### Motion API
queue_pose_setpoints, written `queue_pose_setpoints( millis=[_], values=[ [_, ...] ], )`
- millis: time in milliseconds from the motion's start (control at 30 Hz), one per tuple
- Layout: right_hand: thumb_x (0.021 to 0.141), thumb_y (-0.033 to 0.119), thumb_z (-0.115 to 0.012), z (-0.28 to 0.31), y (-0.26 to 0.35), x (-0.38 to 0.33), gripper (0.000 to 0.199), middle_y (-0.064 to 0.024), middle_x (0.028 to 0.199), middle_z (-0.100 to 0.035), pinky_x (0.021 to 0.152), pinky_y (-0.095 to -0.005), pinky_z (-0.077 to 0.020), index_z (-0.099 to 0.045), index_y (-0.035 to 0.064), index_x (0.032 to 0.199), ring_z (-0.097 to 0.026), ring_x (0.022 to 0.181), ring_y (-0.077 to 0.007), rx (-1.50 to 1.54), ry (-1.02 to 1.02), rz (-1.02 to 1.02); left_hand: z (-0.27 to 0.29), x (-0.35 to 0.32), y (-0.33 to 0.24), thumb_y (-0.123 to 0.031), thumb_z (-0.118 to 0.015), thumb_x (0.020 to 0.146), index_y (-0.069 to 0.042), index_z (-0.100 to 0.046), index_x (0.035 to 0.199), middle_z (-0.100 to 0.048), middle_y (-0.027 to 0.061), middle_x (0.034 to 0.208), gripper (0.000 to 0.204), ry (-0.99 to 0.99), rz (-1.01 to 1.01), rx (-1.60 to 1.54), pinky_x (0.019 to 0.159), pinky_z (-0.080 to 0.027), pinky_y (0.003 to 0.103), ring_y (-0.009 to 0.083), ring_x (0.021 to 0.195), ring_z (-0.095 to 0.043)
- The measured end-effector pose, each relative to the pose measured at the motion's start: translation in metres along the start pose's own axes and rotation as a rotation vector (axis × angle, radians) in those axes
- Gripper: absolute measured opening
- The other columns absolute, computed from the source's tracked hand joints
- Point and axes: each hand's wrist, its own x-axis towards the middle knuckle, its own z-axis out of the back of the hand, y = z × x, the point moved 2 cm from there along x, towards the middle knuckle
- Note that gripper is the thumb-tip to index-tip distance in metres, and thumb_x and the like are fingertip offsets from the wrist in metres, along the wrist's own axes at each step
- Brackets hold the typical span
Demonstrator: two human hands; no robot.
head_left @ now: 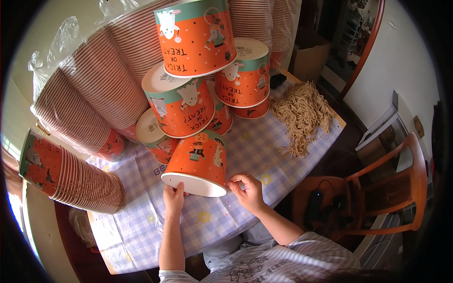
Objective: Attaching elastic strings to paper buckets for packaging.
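An orange paper bucket (198,158) with printed cartoon figures lies tilted, its white open rim toward me. My left hand (174,197) grips that rim from below, fingers partly hidden behind the bucket's edge. At the rim's right side my right hand (246,191) is closed in a pinch against the bucket's wall; what lies between its fingertips is too small to make out. Behind the held bucket, several similar buckets stand upside down in a pile, with one bucket (196,45) on top. A heap of tan cords (302,113) lies at the table's right.
A nested stack of buckets (80,177) leans at the left, tan cords along its side. Tall plastic-wrapped bucket stacks (106,70) line the back. A checked tablecloth (257,207) covers the table. A wooden chair (415,184) stands at the right, with a black device on its seat.
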Motion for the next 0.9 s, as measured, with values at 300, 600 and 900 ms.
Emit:
queue_pose_setpoints(
  millis=[300, 600, 900],
  values=[
    [0.075, 0.002, -0.065, 0.0003, 0.0012, 0.0003, 0.011, -0.0093, 0.078, -0.062, 0.055, -0.0233, -0.0484, -0.059, -0.0011, 0.083, -0.061, 0.066, -0.0143, -0.05, -0.017, 0.028, 0.0, 0.0008, 0.0026, -0.007, -0.052, 0.085, 0.004, -0.05, 0.096, -0.059, 0.0064, 0.077, 0.015, -0.017, -0.02, -0.018, 0.054, -0.044, 0.022, 0.0099, 0.059, -0.053],
    [0.075, 0.001, -0.065, 0.0016, -0.0027, -0.0037, 0.011, -0.0095, 0.079, -0.062, 0.056, -0.0239, -0.0498, -0.058, -0.0006, 0.083, -0.061, 0.067, -0.0156, -0.053, 0.01, 0.001, -0.0006, -0.0003, -0.0014, -0.007, -0.052, 0.085, 0.004, -0.051, 0.095, -0.059, 0.0063, 0.077, 0.015, -0.013, -0.032, -0.025, 0.053, -0.044, 0.022, 0.01, 0.059, -0.054],
    [0.07, 0.001, -0.066, 0.0016, -0.0002, -0.0034, 0.014, -0.0086, 0.079, -0.062, 0.056, -0.0241, -0.0503, -0.058, 0.0009, 0.081, -0.062, 0.065, -0.0161, -0.099, -0.009, 0.0, -0.0007, 0.0002, -0.0003, -0.007, -0.052, 0.085, 0.004, -0.052, 0.094, -0.059, 0.0063, 0.076, 0.014, -0.017, -0.041, -0.029, 0.053, -0.044, 0.022, 0.0099, 0.059, -0.054]
  ],
)
